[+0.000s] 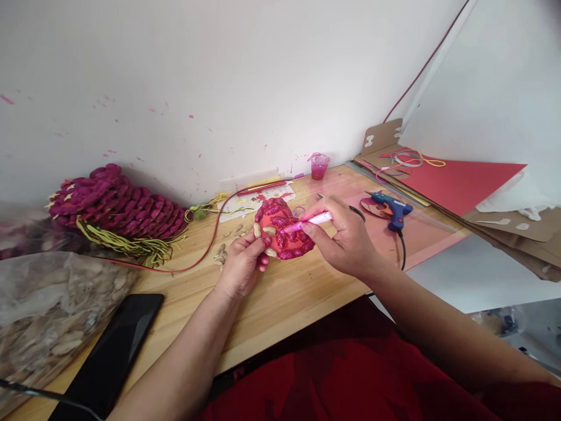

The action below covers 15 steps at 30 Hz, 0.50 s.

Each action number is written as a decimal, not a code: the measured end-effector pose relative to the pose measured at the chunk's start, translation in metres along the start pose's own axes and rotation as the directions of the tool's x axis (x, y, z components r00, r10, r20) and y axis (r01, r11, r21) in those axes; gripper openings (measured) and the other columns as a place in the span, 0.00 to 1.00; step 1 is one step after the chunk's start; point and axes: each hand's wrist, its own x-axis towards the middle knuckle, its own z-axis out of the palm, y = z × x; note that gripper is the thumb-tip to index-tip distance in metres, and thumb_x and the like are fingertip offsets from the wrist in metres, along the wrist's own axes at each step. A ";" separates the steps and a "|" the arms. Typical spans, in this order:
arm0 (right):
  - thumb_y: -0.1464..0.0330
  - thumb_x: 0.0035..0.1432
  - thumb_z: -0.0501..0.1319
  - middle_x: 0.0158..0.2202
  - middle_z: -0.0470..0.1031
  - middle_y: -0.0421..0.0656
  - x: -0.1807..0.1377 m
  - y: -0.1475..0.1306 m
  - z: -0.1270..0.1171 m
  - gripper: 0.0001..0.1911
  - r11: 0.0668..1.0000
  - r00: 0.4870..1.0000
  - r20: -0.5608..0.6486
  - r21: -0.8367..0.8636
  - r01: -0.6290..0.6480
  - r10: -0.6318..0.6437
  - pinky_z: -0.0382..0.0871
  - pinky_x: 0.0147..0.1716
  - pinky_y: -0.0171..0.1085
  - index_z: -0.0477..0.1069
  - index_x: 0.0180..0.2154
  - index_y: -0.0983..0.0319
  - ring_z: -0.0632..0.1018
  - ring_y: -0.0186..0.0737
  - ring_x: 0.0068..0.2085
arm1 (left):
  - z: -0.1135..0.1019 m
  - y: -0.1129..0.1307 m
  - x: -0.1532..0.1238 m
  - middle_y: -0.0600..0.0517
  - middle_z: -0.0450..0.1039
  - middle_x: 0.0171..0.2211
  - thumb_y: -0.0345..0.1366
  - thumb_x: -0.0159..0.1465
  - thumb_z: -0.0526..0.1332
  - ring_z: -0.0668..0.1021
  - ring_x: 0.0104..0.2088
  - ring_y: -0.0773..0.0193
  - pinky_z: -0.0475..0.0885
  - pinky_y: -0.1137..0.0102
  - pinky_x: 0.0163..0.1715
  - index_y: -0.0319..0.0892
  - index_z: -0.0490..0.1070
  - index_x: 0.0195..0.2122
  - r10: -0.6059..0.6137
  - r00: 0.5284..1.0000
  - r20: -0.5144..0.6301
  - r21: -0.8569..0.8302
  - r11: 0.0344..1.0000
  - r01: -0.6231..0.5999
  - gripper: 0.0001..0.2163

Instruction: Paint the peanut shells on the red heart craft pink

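Observation:
My left hand (243, 257) pinches the left edge of a round red card disc (294, 238) set with peanuts. Most of the peanuts are magenta and shiny; a few by my left thumb, such as one bare peanut (270, 254), are tan. Pink stains mark my left fingertips. In my right hand (346, 237) is a white paintbrush (313, 222), its pink-stained end touching the peanuts near the disc's middle. A dark thin pointed thing (357, 213) shows behind my right hand; whether I hold it cannot be made out.
Loose peanuts (221, 255) lie left of the disc. A cup of pink dye (319, 166) stands by the wall. A blue glue gun (391, 209) rests at right, near red card (464, 181). Leftward are a strung magenta bundle (118, 202), a red cord (210, 242), a phone (118, 345) and a plastic bag (52, 310).

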 end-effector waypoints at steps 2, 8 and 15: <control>0.69 0.65 0.63 0.37 0.79 0.42 0.000 0.001 0.002 0.02 1.000 1.000 0.018 -0.004 0.015 -0.015 0.69 0.41 0.45 0.72 0.39 0.56 0.78 0.44 0.39 | 0.001 -0.001 0.000 0.57 0.69 0.17 0.40 0.43 0.76 0.65 0.14 0.74 0.54 0.77 0.12 0.39 0.73 0.26 0.006 1.000 -0.009 0.001 1.000 -0.006 0.15; 0.69 0.65 0.63 0.36 0.78 0.42 -0.005 0.002 -0.002 0.01 0.999 0.999 0.027 -0.017 0.027 -0.026 0.70 0.41 0.45 0.72 0.39 0.56 0.77 0.44 0.39 | 0.000 -0.002 0.001 0.57 0.69 0.17 0.39 0.43 0.76 0.66 0.14 0.74 0.54 0.77 0.12 0.39 0.73 0.25 -0.001 0.999 -0.033 -0.006 1.000 0.001 0.15; 0.70 0.65 0.62 0.36 0.79 0.42 -0.007 0.004 0.002 0.03 0.998 0.998 0.026 -0.021 0.052 -0.051 0.70 0.41 0.46 0.71 0.40 0.56 0.77 0.45 0.39 | -0.002 -0.001 0.003 0.58 0.67 0.16 0.38 0.43 0.75 0.65 0.14 0.74 0.53 0.78 0.12 0.40 0.70 0.24 -0.025 0.999 -0.027 -0.042 0.999 0.023 0.15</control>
